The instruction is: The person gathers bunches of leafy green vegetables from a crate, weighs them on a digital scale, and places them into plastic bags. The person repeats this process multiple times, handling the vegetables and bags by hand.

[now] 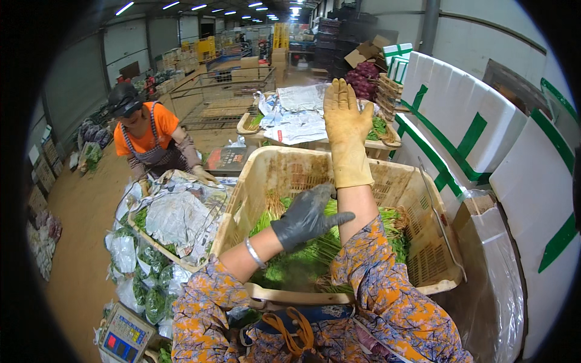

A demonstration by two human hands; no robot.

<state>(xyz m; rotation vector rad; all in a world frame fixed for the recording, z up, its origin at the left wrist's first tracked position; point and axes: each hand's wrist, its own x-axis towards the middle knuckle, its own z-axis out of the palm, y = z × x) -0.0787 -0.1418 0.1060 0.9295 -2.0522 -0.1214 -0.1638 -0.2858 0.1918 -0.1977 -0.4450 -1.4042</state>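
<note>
My right hand [347, 120], in a yellow work glove, is raised above the far rim of a cream plastic crate [295, 156]. Its fingers point away from me, the thumb stands apart, and it holds nothing. Across to my right wrist reaches my left hand [306, 218], in a dark grey glove. The left thumb overlaps my bare right forearm, while the fingertips meet the yellow cuff's edge and are partly hidden. Inside the crate, below both hands, lie leafy green vegetables [317, 252] with brownish roots, in bunches. A metal handle [442, 218] runs along the crate's right side.
At left, a co-worker [150, 129] leans over a crate covered with newspaper [174, 220]. Another newspaper-covered crate [302, 106] stands beyond mine. White foam boxes [463, 109] with green tape line the right. Bagged greens [140, 277] and a digital scale [125, 333] are at lower left.
</note>
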